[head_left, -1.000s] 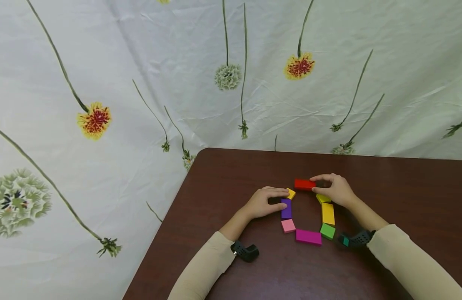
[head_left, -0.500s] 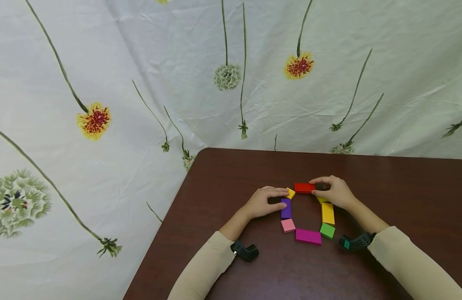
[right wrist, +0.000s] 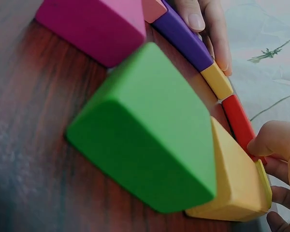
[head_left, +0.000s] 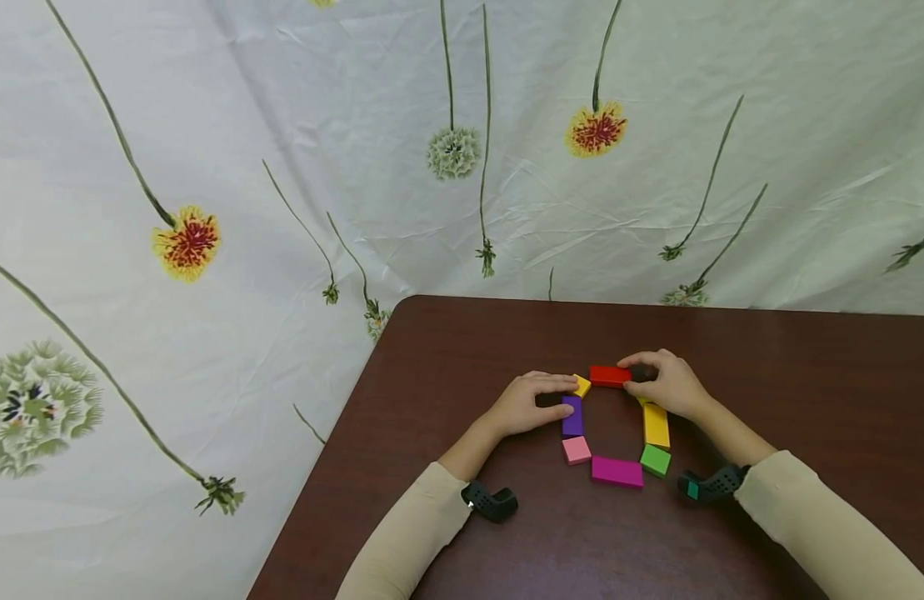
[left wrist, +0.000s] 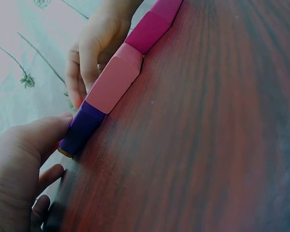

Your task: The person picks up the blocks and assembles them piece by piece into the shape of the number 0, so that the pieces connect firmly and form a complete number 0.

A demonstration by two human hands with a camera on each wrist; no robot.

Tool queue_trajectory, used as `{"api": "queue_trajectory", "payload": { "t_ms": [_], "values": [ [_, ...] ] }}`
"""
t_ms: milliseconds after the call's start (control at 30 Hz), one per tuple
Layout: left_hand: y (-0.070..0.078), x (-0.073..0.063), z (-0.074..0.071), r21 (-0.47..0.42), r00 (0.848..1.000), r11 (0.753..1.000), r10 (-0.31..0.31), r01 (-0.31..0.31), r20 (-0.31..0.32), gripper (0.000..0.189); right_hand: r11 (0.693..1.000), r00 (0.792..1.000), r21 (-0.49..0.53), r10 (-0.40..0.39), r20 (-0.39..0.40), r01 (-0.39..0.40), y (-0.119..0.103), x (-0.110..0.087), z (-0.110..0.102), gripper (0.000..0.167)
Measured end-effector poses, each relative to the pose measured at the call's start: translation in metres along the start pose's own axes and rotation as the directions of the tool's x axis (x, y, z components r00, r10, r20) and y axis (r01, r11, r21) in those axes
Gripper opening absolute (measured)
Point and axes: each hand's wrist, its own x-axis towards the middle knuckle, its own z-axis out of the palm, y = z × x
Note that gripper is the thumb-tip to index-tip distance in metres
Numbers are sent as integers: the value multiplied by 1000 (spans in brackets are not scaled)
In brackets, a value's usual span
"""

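Observation:
Colored blocks form a ring on the table. My right hand (head_left: 671, 385) pinches the right end of a red block (head_left: 608, 377) between thumb and fingers at the ring's far side. In the right wrist view the red block (right wrist: 238, 123) lies end to end with a small yellow-orange block (right wrist: 216, 82). My left hand (head_left: 523, 406) has its fingertips at that small block (head_left: 582, 386), and its thumb touches the purple block (head_left: 572, 421). The left wrist view shows this thumb against the purple block (left wrist: 82, 128). A yellow block (right wrist: 264, 183) is mostly hidden below my right hand.
A pink block (head_left: 577, 450), a magenta block (head_left: 616, 472), a green block (head_left: 656, 460) and a longer yellow block (head_left: 656, 426) make up the ring's near and right sides. The dark brown table (head_left: 476, 333) ends at a flowered white cloth (head_left: 342, 108) behind and left.
My right hand has drawn the red block a little nearer, level with the small yellow-orange block, covering most of the yellow block at the right corner. The left hand has stayed in place.

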Motion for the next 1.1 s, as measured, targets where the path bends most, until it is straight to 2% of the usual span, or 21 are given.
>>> {"api": "queue_trajectory", "payload": {
  "t_ms": [333, 733, 1100],
  "values": [
    [1, 0, -1, -6, 1000, 1000, 5, -5, -1, 38, 999, 1000, -17, -30, -10, 30, 0, 0, 2, 35],
    [0, 0, 1, -4, 1000, 1000, 13, -13, 0, 38, 1000, 1000, -18, -16, -21, 15, 2, -2, 4, 35],
    [2, 0, 0, -17, 1000, 1000, -10, 11, 6, 38, 999, 999, 36, -29, -28, 30, 4, -5, 0, 34]
  ]
}}
